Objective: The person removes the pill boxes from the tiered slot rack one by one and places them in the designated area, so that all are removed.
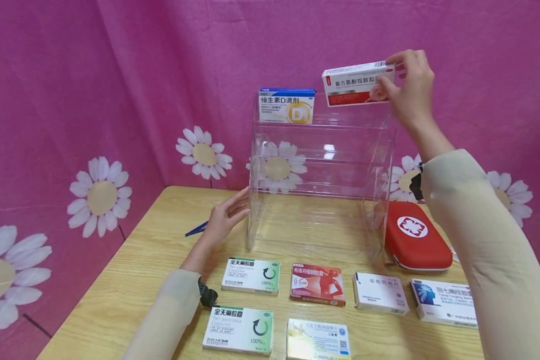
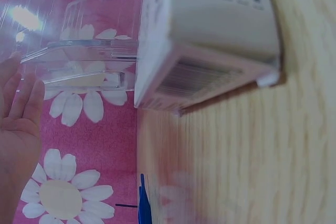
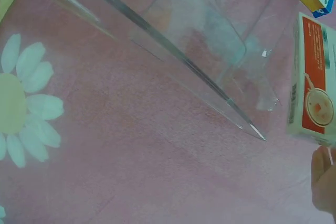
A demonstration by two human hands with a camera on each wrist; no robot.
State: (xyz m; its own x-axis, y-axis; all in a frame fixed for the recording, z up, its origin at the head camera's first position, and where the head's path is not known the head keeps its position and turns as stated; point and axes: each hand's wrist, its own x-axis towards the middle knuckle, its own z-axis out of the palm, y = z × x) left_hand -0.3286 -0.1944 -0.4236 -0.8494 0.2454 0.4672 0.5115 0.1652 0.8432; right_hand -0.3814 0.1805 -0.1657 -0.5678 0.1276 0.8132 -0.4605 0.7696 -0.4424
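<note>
My right hand [image 1: 411,92] pinches a white and red medicine box [image 1: 355,85] by its right end, thumb on the front. The box hangs slightly tilted above the top tier of a clear acrylic display rack [image 1: 328,126]; in the right wrist view the box [image 3: 315,82] appears apart from the rack's edge. A blue and white vitamin D drops box [image 1: 281,107] stands at the left of that top tier. My left hand [image 1: 225,220] has its fingers extended against the rack's left side; in the left wrist view these fingers [image 2: 34,98] look straight and hold nothing.
Several medicine boxes lie in front of the rack, among them two green and white boxes [image 1: 251,276] and a red box [image 1: 317,284]. A red first-aid case [image 1: 416,237] lies right of the rack. Blue tweezers [image 1: 197,229] lie left, near the pink curtain [image 1: 162,65].
</note>
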